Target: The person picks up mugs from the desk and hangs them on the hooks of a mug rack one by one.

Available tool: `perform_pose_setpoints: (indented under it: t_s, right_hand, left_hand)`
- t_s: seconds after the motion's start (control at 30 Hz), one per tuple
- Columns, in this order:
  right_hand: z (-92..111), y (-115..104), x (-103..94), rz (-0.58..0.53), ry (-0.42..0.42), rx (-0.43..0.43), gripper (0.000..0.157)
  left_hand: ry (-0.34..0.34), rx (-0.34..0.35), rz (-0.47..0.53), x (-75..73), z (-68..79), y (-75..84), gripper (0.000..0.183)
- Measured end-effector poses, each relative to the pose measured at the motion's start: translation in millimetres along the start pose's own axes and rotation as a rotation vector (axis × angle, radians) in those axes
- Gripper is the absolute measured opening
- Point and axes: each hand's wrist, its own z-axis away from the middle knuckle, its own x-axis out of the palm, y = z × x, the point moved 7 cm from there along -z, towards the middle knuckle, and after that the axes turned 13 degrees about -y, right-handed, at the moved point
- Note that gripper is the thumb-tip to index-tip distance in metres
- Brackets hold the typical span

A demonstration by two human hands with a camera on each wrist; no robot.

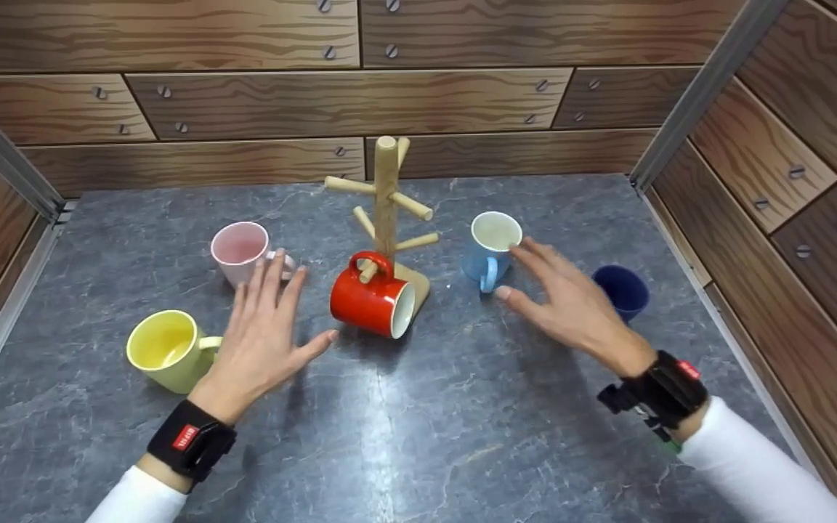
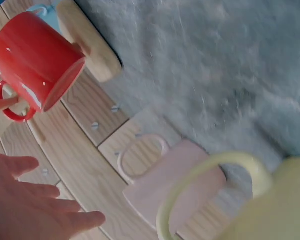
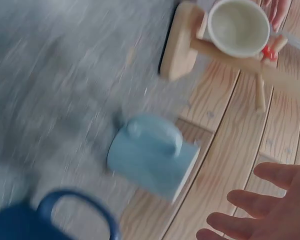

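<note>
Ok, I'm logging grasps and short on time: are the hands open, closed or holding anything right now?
Left hand: open, fingers extended, holding nothing.
Right hand: open, holding nothing.

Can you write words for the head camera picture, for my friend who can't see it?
A red mug hangs by its handle on a wooden mug tree. A person's left hand is near a pink mug and a yellow mug, their right hand near a pale blue mug and a navy mug.
</note>
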Motion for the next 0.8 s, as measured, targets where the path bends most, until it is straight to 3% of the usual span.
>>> perform_pose_setpoints:
  t_s: [0.2,0.43,0.67,0.8]
  right_hand:
    - [13,28,-14.7,0.056,0.004,0.052,0.082]
    - [19,70,-29.0,0.074,-0.109,0.137,0.091]
    - [27,114,-45.2,-0.007,-0.157,0.188,0.099]
    - [33,130,-50.5,-0.060,-0.220,0.209,0.102]
  left_hand:
    - [-0.014,-0.028,-0.012,-7.8,-1.3,-8.7,0.097]
    - [-0.035,-0.061,-0.003,-11.2,-3.7,-17.1,0.093]
    - [0.015,-0.048,-0.015,-14.0,-1.5,-20.9,0.088]
    - [0.009,-0.050,-0.008,-14.3,-3.2,-23.2,0.085]
